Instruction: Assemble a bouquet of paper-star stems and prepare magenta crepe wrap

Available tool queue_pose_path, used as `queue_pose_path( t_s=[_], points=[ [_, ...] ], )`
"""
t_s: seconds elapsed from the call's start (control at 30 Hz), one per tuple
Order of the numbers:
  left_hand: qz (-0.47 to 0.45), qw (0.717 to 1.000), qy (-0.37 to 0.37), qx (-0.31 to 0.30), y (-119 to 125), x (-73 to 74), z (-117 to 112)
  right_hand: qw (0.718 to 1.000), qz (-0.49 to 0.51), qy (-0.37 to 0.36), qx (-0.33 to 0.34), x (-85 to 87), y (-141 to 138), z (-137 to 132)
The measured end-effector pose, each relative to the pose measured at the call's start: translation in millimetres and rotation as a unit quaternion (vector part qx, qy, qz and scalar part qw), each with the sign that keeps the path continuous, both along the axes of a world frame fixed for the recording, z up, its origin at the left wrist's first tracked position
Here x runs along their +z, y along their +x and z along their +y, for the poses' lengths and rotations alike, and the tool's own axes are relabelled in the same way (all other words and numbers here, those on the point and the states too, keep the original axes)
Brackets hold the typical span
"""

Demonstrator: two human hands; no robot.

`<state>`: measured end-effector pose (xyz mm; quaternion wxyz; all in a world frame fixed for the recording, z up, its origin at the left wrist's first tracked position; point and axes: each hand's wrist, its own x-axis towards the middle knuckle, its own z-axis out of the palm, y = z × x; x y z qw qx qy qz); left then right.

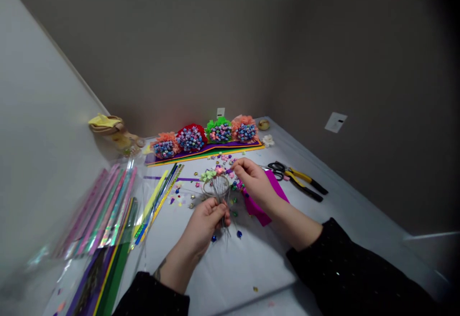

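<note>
Grey wire stems (219,190), gathered into one thin bundle, are held just above the white tabletop (251,258) in the middle of the view. The bundle's long axis runs away from the person. Its bare ends point back towards the body and its star heads (215,172), small pastel folded paper pieces, point at the far wall. The left hand (208,220) is closed around the lower part of the stems, fingers curled tight. The right hand (256,181) reaches in from the side, thumb and forefinger pinched together on the star heads; which piece it nips is too small to tell.

A magenta paper sheet (264,208) lies under the right wrist. Scissors (276,168) and yellow-handled pliers (305,181) lie beyond it. Four finished bouquets (190,137) stand in a row at the far edge, and loose stars (179,197) are scattered near the left hand. Coloured strips (108,205) lie at far left.
</note>
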<state>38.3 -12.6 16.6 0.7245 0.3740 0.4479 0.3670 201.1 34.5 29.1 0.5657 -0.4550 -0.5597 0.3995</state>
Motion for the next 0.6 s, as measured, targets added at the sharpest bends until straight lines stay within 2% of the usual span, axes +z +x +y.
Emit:
queue_pose_path(
  t_s=[0.17,0.27,0.37,0.47,0.6],
  points=[
    [0.002,1.000,0.013,0.023,-1,-4.7,3,0.998,-0.061,0.013,-0.004,-4.8,6,0],
    [0.011,0.999,0.001,0.044,-3,-8.2,6,0.987,-0.161,0.004,-0.022,-4.6,13,3],
    [0.020,0.998,-0.010,0.057,-5,-11.0,8,0.956,-0.288,-0.004,0.059,-5.1,20,7],
    [0.024,0.998,-0.016,0.057,-6,-11.5,9,0.909,-0.386,-0.007,0.157,-8.9,22,9],
    [0.026,0.998,-0.011,0.057,-7,-9.7,9,0.860,-0.479,-0.009,0.176,-14.1,19,6]
  ],
)
